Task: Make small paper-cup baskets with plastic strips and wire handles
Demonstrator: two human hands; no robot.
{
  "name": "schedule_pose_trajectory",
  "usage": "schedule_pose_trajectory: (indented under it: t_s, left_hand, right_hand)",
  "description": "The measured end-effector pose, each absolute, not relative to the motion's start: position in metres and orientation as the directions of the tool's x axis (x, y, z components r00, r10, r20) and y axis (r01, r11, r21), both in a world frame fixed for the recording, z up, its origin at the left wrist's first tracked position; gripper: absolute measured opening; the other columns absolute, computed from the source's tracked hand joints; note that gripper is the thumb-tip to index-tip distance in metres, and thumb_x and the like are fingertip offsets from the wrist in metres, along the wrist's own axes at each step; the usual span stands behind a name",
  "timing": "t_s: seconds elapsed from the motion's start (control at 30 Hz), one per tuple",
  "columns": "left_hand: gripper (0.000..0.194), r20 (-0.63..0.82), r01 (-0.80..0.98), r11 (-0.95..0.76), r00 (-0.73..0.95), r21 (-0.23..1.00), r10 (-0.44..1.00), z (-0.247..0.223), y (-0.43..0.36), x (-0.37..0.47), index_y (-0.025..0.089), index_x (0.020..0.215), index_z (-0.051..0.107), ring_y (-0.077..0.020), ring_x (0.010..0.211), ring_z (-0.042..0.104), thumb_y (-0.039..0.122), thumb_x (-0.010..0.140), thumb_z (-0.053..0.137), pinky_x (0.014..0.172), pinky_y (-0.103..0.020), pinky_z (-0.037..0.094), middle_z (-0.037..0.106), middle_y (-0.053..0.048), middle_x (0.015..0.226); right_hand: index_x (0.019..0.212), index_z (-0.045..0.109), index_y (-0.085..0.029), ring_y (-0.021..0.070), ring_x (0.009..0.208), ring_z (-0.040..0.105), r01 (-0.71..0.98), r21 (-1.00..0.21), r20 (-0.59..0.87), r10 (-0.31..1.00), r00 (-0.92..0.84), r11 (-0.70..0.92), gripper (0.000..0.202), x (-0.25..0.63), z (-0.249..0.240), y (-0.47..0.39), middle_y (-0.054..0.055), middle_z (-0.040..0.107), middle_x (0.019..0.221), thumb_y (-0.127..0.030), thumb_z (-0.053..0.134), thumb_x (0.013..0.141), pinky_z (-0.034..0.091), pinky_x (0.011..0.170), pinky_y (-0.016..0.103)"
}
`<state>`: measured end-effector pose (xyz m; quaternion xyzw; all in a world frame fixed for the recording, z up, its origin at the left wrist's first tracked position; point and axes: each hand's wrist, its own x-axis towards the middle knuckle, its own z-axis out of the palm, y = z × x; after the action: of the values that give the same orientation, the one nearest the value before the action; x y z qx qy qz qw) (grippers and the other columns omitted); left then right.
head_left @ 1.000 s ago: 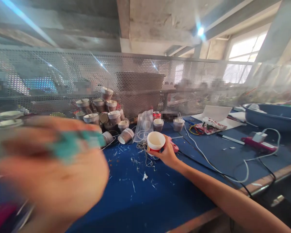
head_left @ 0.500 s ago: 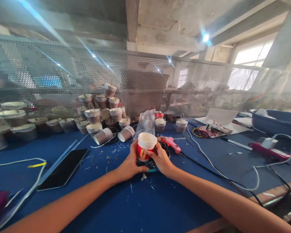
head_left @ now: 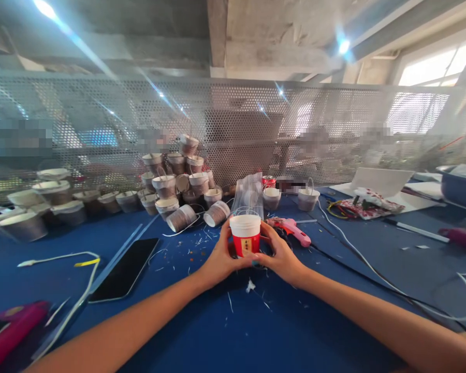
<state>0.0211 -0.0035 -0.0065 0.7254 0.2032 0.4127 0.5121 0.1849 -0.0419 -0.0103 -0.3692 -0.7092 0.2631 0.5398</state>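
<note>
A small white tub (head_left: 245, 225) with a red label stands between my hands, its label facing me and its rim up. My left hand (head_left: 218, 259) is wrapped round its left side. From the right, the fingers of my right hand (head_left: 282, 257) curve round it. Both thumbs meet low at the front of the label. A pink glue gun (head_left: 296, 231) lies just right of my right hand. Behind the tub are clear plastic strips (head_left: 249, 194). Whatever sits directly beneath the tub is hidden by my hands.
Grey buckets with white rims (head_left: 165, 187) are stacked at the back left, some lying sideways. A black phone (head_left: 125, 270) lies left, a magenta tool (head_left: 17, 331) at the near left. Cables (head_left: 351, 246) cross the right side. A perforated screen (head_left: 233, 140) borders the back.
The tub has turned from a tilt to a more upright stance, its label now facing me. My right thumb has moved down to meet the left. The whole view has shifted slightly left.
</note>
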Motion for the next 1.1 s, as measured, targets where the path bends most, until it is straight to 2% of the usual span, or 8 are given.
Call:
schedule_pose_trajectory:
  t_s: [0.1, 0.17, 0.33, 0.4, 0.47, 0.63, 0.77, 1.1]
  left_hand:
    - [0.116, 0.438, -0.024, -0.555, 0.643, 0.832, 0.629, -0.011, -0.003, 0.019, 0.028, 0.137, -0.002, -0.0327, 0.117, 0.039, 0.033, 0.052, 0.077, 0.098, -0.052, 0.031, 0.027, -0.014, 0.135]
    - [0.111, 0.498, 0.044, -0.712, 0.684, 0.701, 0.533, -0.012, -0.005, 0.015, 0.023, 0.138, 0.004, -0.0347, 0.124, 0.026, 0.038, 0.054, 0.075, 0.103, -0.053, 0.021, 0.023, -0.014, 0.135]
    - [0.059, 0.688, 0.188, -0.900, 0.588, 0.394, 0.424, -0.004, -0.016, 0.007, 0.019, 0.130, 0.029, -0.0300, 0.122, 0.025, 0.037, 0.079, 0.051, 0.102, -0.050, 0.023, 0.029, -0.014, 0.129]
    - [0.031, 0.691, 0.252, -0.925, 0.615, 0.285, 0.381, 0.000, -0.018, 0.006, 0.021, 0.111, 0.051, -0.0278, 0.120, 0.029, 0.030, 0.082, 0.049, 0.101, -0.049, 0.026, 0.041, -0.011, 0.121]
    - [0.017, 0.668, 0.263, -0.939, 0.660, 0.222, 0.343, 0.002, -0.018, 0.007, 0.022, 0.093, 0.060, -0.0263, 0.119, 0.031, 0.023, 0.083, 0.046, 0.101, -0.049, 0.026, 0.050, -0.008, 0.114]
    - [0.026, 0.625, 0.148, -0.949, 0.722, 0.278, 0.296, 0.002, -0.015, 0.009, 0.022, 0.103, 0.058, -0.0239, 0.125, 0.028, 0.018, 0.085, 0.040, 0.105, -0.049, 0.020, 0.062, -0.006, 0.096]
    - [0.023, 0.617, 0.168, -0.949, 0.726, 0.267, 0.302, 0.000, -0.014, 0.008, 0.021, 0.087, 0.063, -0.0247, 0.127, 0.028, 0.015, 0.084, 0.041, 0.107, -0.052, 0.010, 0.062, -0.006, 0.072]
    - [0.016, 0.637, 0.221, -0.912, 0.658, 0.347, 0.402, 0.001, -0.011, 0.004, 0.029, 0.082, 0.067, -0.0259, 0.120, 0.036, 0.021, 0.079, 0.053, 0.103, -0.059, -0.002, 0.066, -0.003, 0.069]
  right_hand:
    - [0.117, 0.043, -0.020, 0.0215, 0.104, 0.052, 0.185, -0.855, 0.472, 0.875, -0.108, 0.484, 0.057, 0.176, -0.010, -0.048, 0.008, 0.055, 0.114, -0.037, 0.065, 0.067, 0.043, 0.088, 0.037]
    - [0.114, 0.043, -0.020, 0.0208, 0.097, 0.056, 0.198, -0.844, 0.494, 0.866, -0.075, 0.499, 0.055, 0.174, -0.008, -0.051, 0.008, 0.058, 0.107, -0.035, 0.066, 0.066, 0.046, 0.084, 0.036]
    - [0.122, 0.035, -0.020, 0.0259, 0.111, 0.046, 0.560, -0.520, 0.714, 0.688, -0.130, 0.645, 0.072, 0.187, -0.001, -0.052, 0.012, 0.049, 0.121, -0.023, 0.068, 0.058, 0.036, 0.095, 0.042]
    - [0.126, 0.030, -0.022, 0.0269, 0.116, 0.042, 0.647, -0.413, 0.704, 0.676, -0.219, 0.640, 0.079, 0.192, 0.001, -0.051, 0.012, 0.045, 0.126, -0.019, 0.067, 0.056, 0.033, 0.096, 0.044]
    - [0.128, 0.027, -0.023, 0.0263, 0.116, 0.042, 0.676, -0.393, 0.669, 0.698, -0.255, 0.623, 0.082, 0.193, 0.002, -0.051, 0.010, 0.044, 0.127, -0.019, 0.065, 0.056, 0.035, 0.095, 0.043]
    - [0.128, 0.026, -0.022, 0.0261, 0.111, 0.047, 0.713, -0.394, 0.613, 0.743, -0.267, 0.581, 0.083, 0.192, 0.003, -0.052, 0.011, 0.048, 0.121, -0.020, 0.064, 0.053, 0.041, 0.089, 0.041]
    - [0.128, 0.026, -0.020, 0.0273, 0.111, 0.046, 0.742, -0.353, 0.618, 0.738, -0.273, 0.570, 0.085, 0.193, 0.001, -0.052, 0.012, 0.048, 0.121, -0.022, 0.064, 0.053, 0.040, 0.090, 0.043]
    - [0.127, 0.030, -0.019, 0.0305, 0.105, 0.050, 0.771, -0.199, 0.683, 0.650, -0.334, 0.605, 0.077, 0.195, 0.004, -0.051, 0.015, 0.052, 0.115, -0.033, 0.066, 0.060, 0.041, 0.085, 0.049]
